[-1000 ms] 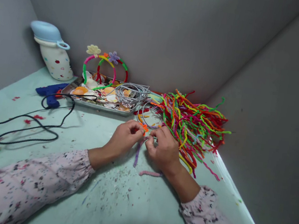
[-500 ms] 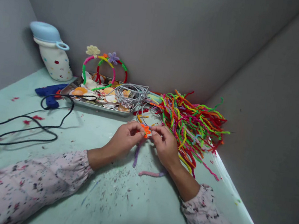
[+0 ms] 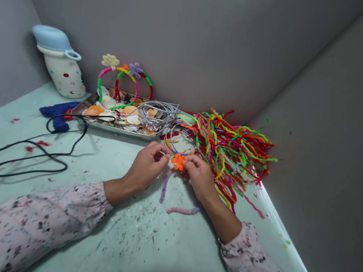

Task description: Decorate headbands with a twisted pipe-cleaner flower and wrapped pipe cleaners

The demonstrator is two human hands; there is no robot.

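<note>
My left hand (image 3: 146, 167) and my right hand (image 3: 200, 177) meet at the middle of the pale green table (image 3: 58, 181), fingers pinched. Between their fingertips sits a small orange pipe-cleaner flower (image 3: 178, 161). A purple pipe cleaner (image 3: 164, 187) hangs down from the flower onto the table between my wrists. A pink and purple piece (image 3: 182, 210) lies just below my right wrist. Both sleeves are pale with dark speckles.
A heap of coloured pipe cleaners (image 3: 234, 148) lies right of my hands. Behind stands a metal tray (image 3: 114, 127) with shells, grey wire hoops (image 3: 157, 113) and two wrapped headbands (image 3: 121, 79). A blue glue gun (image 3: 57, 112), its black cord (image 3: 28, 154) and a spotted jug (image 3: 61, 63) are at left.
Both hands have shifted slightly away from me. The orange flower, earlier half hidden in my fingers, now shows fully between the fingertips.
</note>
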